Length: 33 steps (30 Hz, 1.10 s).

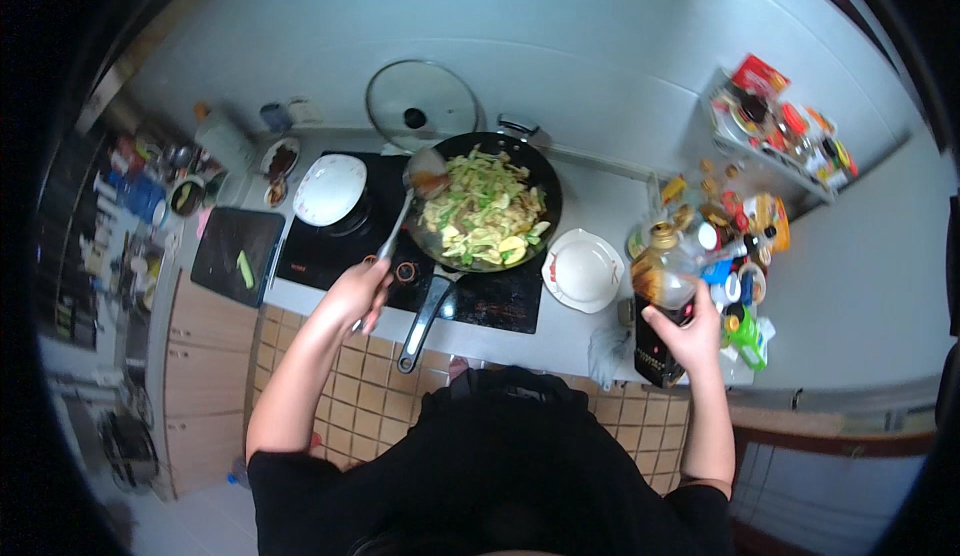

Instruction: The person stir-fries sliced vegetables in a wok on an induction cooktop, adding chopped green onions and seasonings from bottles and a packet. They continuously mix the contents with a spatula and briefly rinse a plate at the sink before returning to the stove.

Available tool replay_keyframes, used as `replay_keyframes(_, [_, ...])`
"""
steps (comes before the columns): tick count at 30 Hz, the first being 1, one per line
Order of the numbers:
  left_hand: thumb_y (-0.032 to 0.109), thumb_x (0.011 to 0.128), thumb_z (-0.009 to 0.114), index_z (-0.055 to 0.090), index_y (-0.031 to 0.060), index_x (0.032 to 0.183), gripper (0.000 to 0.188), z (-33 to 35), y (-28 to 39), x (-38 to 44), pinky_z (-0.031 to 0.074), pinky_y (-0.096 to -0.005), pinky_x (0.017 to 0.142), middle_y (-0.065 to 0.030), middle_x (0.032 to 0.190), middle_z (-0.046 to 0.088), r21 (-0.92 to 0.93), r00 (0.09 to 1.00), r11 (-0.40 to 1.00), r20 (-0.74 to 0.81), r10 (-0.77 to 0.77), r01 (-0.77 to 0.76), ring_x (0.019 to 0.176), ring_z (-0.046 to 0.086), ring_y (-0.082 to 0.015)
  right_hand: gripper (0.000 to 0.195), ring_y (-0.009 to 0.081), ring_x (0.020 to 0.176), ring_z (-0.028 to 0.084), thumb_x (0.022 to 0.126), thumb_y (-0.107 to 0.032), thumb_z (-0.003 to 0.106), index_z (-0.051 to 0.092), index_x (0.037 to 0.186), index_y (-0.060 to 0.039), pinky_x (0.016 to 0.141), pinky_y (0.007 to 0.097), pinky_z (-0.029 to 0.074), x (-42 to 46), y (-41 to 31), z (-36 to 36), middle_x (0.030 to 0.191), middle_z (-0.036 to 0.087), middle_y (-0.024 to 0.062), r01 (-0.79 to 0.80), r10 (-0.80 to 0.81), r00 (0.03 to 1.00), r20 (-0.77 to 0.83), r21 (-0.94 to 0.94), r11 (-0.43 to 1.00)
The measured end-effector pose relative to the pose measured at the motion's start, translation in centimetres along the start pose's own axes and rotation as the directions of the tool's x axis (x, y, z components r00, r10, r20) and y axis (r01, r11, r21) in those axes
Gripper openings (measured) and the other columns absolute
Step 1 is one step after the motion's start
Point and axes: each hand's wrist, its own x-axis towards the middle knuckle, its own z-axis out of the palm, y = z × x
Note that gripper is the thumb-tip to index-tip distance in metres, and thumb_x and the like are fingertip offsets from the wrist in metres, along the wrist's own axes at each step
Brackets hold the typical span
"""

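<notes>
My left hand (358,295) grips the handle of a metal ladle (400,218). Some brown liquid shows in the ladle's bowl, held over the left rim of a black wok (553,181). Sliced green and pale yellow vegetables (487,203) fill much of the wok, which sits on a black glass cooktop (495,308) with its long handle towards me. In my right hand (690,331) is a large bottle of dark sauce (660,308), raised at the counter's right with its neck away from me. Dark liquid coats the inside of its clear upper part.
A glass lid (424,98) leans on the wall behind the wok. A white dish (583,271) stands right of the cooktop, near crowded condiment bottles (739,248). Leftward are a covered bowl (330,188) and a dark cutting board (232,252) with a green vegetable piece (245,269).
</notes>
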Motion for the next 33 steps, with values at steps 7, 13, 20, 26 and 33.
replay_keyframes(7, [0.03, 0.105, 0.057, 0.056, 0.002, 0.106, 0.028, 2.5, -3.3, -3.3, 0.045, -0.0425, 0.048, -0.0172, 0.074, 0.063, 0.665, 0.902, 0.746, -0.305, 0.305, -0.027, 0.054, 0.06, -0.0319, 0.057, 0.0156, 0.113, 0.061, 0.087, -0.012, 0.081, 0.053, 0.135, -0.0023, 0.103, 0.0325, 0.047, -2.3, 4.7, -12.4, 0.123, 0.065, 0.0058, 0.123, 0.063, 0.911, -0.408, 0.414, 0.902])
replay_keyframes(13, [0.023, 0.101, 0.061, 0.055, 0.006, 0.108, 0.019, 5.7, -4.7, -2.4, 0.052, -0.0529, 0.071, -0.0211, 0.096, 0.072, 0.968, 0.714, 0.25, -0.169, 0.679, -0.01, 0.089, 0.068, -0.0449, 0.052, 0.0166, 0.115, 0.062, 0.09, -0.013, 0.08, 0.055, 0.134, -0.0006, 0.103, 0.0329, 0.047, -0.4, 11.6, -25.2, 0.124, 0.067, 0.0079, 0.283, 0.102, 0.672, -0.733, 0.382, 0.88])
replay_keyframes(20, [0.022, 0.101, 0.063, 0.058, 0.0061, 0.114, 0.021, 8.4, -5.6, -1.7, 0.056, -0.049, 0.072, -0.0183, 0.104, 0.074, 0.978, 0.596, 0.177, -0.207, 0.776, 0.108, 0.091, 0.07, -0.0419, 0.074, 0.0266, 0.111, 0.061, 0.067, -0.04, 0.095, 0.064, 0.124, -0.0048, 0.096, 0.0401, 0.051, 7.0, 31.7, -31.4, 0.123, 0.06, 0.0144, -0.057, 0.101, 0.577, -0.811, 0.084, 0.995])
replay_keyframes(26, [0.022, 0.1, 0.064, 0.059, 0.006, 0.117, 0.024, 11.5, -6.2, -4.4, 0.055, -0.0474, 0.073, -0.0168, 0.102, 0.074, 0.94, 0.58, 0.279, -0.341, 0.739, 0.198, 0.093, 0.071, -0.0398, 0.088, 0.037, 0.129, 0.055, 0.066, -0.03, 0.093, 0.051, 0.138, -0.0022, 0.11, 0.0454, 0.045, 10.9, 43.0, -25.2, 0.136, 0.058, 0.0211, -0.287, 0.208, 0.597, -0.775, 0.036, 0.957])
replay_keyframes(33, [0.021, 0.101, 0.064, 0.063, -0.0028, 0.1, 0.024, 9.6, -9.6, -3.8, 0.051, -0.0424, 0.066, -0.0136, 0.077, 0.065, 0.813, 0.582, 0.57, -0.41, 0.703, -0.116, 0.07, 0.065, -0.0262, 0.085, 0.036, 0.119, 0.062, 0.065, -0.031, 0.096, 0.052, 0.131, 0.0007, 0.104, 0.0451, 0.049, 11.1, 50.8, -19.4, 0.128, 0.061, 0.0207, -0.354, 0.387, 0.572, -0.723, 0.208, 0.912])
